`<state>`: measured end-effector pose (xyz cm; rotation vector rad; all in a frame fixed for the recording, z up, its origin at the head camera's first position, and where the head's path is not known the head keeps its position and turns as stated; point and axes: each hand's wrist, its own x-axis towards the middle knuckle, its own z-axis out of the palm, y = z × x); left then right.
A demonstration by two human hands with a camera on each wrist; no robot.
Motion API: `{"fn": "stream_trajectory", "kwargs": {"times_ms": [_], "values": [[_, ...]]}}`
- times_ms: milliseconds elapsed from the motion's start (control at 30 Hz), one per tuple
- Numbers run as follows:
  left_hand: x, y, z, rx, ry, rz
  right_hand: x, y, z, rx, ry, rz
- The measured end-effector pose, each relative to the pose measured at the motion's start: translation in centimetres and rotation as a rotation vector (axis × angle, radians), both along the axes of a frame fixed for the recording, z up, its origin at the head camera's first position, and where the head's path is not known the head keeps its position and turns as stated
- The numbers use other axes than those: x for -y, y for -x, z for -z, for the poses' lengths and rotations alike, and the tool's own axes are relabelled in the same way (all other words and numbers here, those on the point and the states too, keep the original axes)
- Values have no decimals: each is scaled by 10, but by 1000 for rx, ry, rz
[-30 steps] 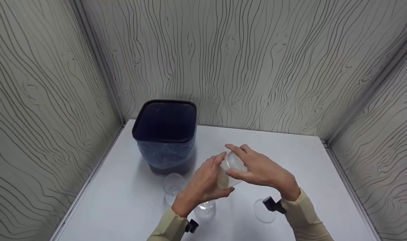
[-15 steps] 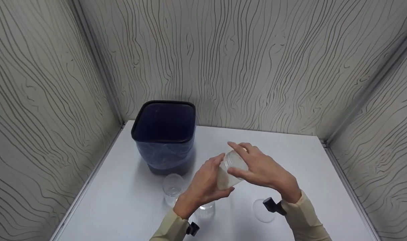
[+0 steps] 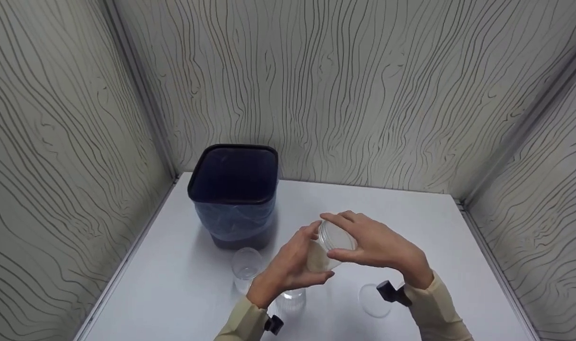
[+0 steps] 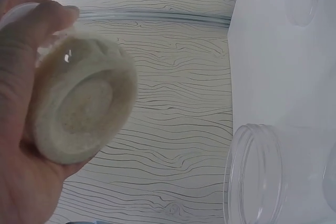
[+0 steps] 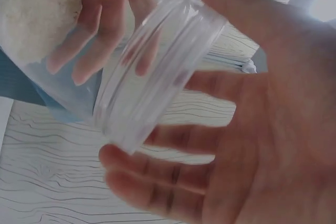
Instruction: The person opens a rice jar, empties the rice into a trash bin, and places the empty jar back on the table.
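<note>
In the head view my left hand [image 3: 290, 267] grips a clear plastic jar [image 3: 318, 259], tilted above the table. Pale, whitish grains [image 5: 42, 17] lie gathered at its base in the right wrist view; the left wrist view looks at the base of the jar [image 4: 86, 100]. Over its mouth is a clear ridged lid [image 3: 336, 237], held between the thumb and fingers of my right hand [image 3: 382, 244]. In the right wrist view the thumb and fingertips are at opposite sides of the lid's rim [image 5: 163, 72].
Two clear jars stand near my left forearm: one jar [image 3: 246, 265] to its left, another jar [image 3: 292, 297] partly hidden below the hand. A clear round disc [image 3: 375, 300] lies by my right wrist. A dark bin [image 3: 235, 227] with a blue liner stands at the back left.
My right hand has shifted slightly on the lid, and both hands sit a little lower and farther right in the head view. The grip on the jar stays.
</note>
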<state>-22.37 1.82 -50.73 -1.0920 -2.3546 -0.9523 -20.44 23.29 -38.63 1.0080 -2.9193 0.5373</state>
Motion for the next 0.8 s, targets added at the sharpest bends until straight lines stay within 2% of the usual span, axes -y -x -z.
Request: {"fn": "stream_trajectory", "kwargs": {"times_ms": [133, 233, 367, 467, 533, 633, 800], "values": [[1, 0, 2, 37, -36, 59, -4, 0, -1, 28, 35, -80], [0, -1, 3, 29, -40, 44, -4, 0, -1, 59, 54, -83], [-5, -1, 2, -43, -31, -24, 0, 1, 0, 43, 31, 40], [-12, -1, 1, -103, -17, -73, 4, 2, 2, 28, -32, 160], [-16, -1, 0, -121, -6, -92, 5, 3, 3, 32, -67, 201], [-17, -2, 1, -94, -3, -90, 4, 4, 4, 26, -66, 172], [-13, -5, 7, -25, -22, -34, -4, 4, 5, 16, 16, -16]]}}
